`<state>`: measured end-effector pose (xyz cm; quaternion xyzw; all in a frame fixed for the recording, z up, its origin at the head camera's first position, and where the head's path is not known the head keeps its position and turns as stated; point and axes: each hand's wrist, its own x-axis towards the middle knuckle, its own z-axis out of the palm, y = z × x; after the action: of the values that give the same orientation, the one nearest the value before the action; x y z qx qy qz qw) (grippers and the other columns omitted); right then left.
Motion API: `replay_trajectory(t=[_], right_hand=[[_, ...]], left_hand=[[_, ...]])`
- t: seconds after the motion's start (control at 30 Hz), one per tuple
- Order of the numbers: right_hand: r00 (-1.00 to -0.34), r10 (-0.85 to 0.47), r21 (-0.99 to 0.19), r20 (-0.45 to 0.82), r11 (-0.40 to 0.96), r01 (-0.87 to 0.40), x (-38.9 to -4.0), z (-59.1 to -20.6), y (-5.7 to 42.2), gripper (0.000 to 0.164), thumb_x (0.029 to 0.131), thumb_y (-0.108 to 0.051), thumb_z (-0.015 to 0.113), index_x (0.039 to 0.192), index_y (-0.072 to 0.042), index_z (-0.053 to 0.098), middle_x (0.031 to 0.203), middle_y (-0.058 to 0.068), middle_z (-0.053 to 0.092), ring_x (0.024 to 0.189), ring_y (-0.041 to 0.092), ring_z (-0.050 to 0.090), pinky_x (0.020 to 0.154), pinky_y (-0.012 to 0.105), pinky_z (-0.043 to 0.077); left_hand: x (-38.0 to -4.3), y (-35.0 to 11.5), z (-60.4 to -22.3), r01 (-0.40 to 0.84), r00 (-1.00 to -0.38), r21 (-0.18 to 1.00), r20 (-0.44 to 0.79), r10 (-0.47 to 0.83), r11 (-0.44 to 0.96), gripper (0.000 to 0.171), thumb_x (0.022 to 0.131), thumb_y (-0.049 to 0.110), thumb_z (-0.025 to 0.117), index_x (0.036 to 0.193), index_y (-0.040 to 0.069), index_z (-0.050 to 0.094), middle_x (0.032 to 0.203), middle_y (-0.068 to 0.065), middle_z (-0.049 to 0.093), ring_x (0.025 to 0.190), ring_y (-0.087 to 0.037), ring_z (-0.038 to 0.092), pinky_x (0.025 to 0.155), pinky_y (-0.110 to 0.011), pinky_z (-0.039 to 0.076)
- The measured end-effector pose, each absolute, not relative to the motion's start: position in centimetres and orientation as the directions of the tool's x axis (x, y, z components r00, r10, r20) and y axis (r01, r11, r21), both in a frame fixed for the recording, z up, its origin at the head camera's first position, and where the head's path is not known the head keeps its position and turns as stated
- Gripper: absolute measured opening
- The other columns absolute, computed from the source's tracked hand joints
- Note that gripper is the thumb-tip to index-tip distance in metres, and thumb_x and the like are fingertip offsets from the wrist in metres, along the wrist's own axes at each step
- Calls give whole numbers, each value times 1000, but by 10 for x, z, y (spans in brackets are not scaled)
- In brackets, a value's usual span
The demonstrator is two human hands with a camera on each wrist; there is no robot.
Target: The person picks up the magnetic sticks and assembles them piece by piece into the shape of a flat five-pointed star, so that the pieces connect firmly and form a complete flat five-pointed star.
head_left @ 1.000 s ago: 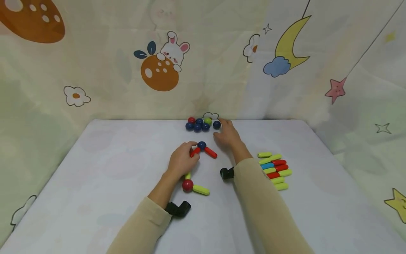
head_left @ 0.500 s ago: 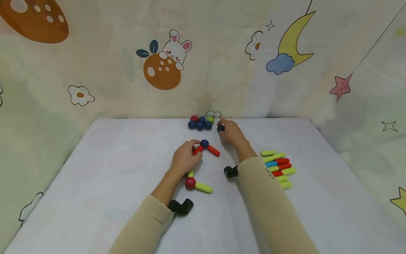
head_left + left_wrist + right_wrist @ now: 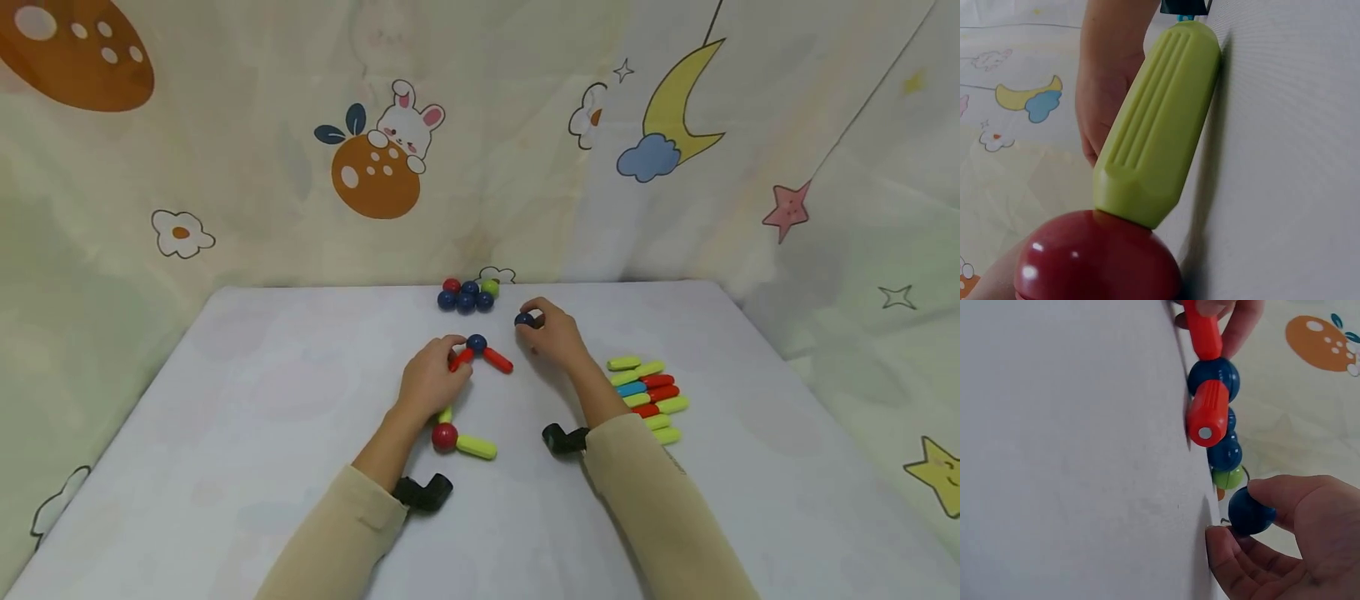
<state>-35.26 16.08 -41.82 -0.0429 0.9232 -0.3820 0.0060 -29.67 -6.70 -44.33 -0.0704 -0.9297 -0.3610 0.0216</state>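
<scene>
My left hand [image 3: 431, 379] grips one red stick [image 3: 1204, 331] whose end joins a blue ball [image 3: 476, 342]. A second red stick [image 3: 498, 360] slants from that ball toward the right. Between thumb and fingers, my right hand [image 3: 558, 337] pinches a loose blue ball [image 3: 1249, 512], to the right of the joined piece and apart from it. Below the left hand lies a red ball [image 3: 444, 437] with a yellow-green stick [image 3: 477, 447] pointing right. Another yellow-green stick [image 3: 446, 415] runs from it up under the left hand, which hides its far end.
A cluster of blue, red and green balls [image 3: 467, 302] sits at the table's back edge. Several yellow-green, red and blue sticks [image 3: 651, 392] lie at the right, partly behind the right forearm. A printed cloth [image 3: 262, 167] hangs behind the white table [image 3: 247, 392].
My right hand has taken hold of the loose blue ball beside the cluster and brought it nearer, away from the back edge. The left hand stays on the red stick.
</scene>
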Motion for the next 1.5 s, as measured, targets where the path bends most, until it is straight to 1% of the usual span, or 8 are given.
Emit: replay_trajectory(t=[0.13,0.3,0.47,0.7,0.9,0.97,1.23,1.5], right_hand=[[-994,-94,-744,48,661,-98,-346,-419,157,39,99,-19,66,136,-13,56,119,21,68,84,26,70,73,32,57],[-996,-81,-775,45,627,-86,-337,-419,152,37,98,-16,66,134,-13,56,129,21,65,106,32,68,88,40,60],[-997,-80,-815,19,576,-62,-329,-418,152,35,98,-16,67,132,-12,57,135,20,61,114,34,63,91,39,59],[-995,-100,-829,13,555,-66,-322,-419,157,35,98,-17,68,131,-11,57,137,19,61,115,35,63,90,39,59],[-994,-107,-809,1,584,-64,-312,-422,163,47,100,-24,64,145,-15,54,136,20,61,111,32,66,90,39,60],[-994,-105,-799,0,598,-63,-307,-424,165,49,101,-25,63,147,-14,53,134,20,61,108,31,68,89,38,60],[-998,-65,-795,-21,607,-23,-285,-428,177,40,98,-22,67,134,-9,58,132,20,61,99,28,65,79,30,58],[-996,-74,-766,-50,643,-10,-273,-425,182,37,97,-25,69,128,-8,57,127,19,64,95,25,64,76,29,58]], left_hand=[[-293,-70,-442,134,-991,677,90,100,724,50,92,22,64,141,14,61,110,-9,67,89,-23,58,74,-32,48],[-291,-74,-441,123,-992,681,93,81,722,50,92,22,64,141,14,61,110,-8,67,89,-23,58,74,-32,49],[-291,-77,-441,122,-992,677,103,70,726,50,92,22,64,142,15,61,110,-8,67,89,-23,59,74,-33,49],[-292,-79,-440,127,-992,679,107,74,723,50,92,22,64,141,14,61,110,-8,67,88,-22,58,72,-31,47],[-290,-78,-441,131,-991,682,107,79,719,50,92,21,65,141,14,62,109,-8,66,88,-22,57,73,-32,47],[-288,-77,-443,131,-991,684,104,81,718,49,92,21,65,141,14,62,108,-7,66,88,-21,57,73,-31,47],[-284,-70,-446,139,-990,709,103,93,691,47,91,19,67,138,13,64,108,-8,67,86,-21,57,71,-30,47],[-287,-68,-445,133,-991,721,105,83,680,47,91,20,68,138,14,64,109,-7,68,87,-20,58,72,-31,48]])
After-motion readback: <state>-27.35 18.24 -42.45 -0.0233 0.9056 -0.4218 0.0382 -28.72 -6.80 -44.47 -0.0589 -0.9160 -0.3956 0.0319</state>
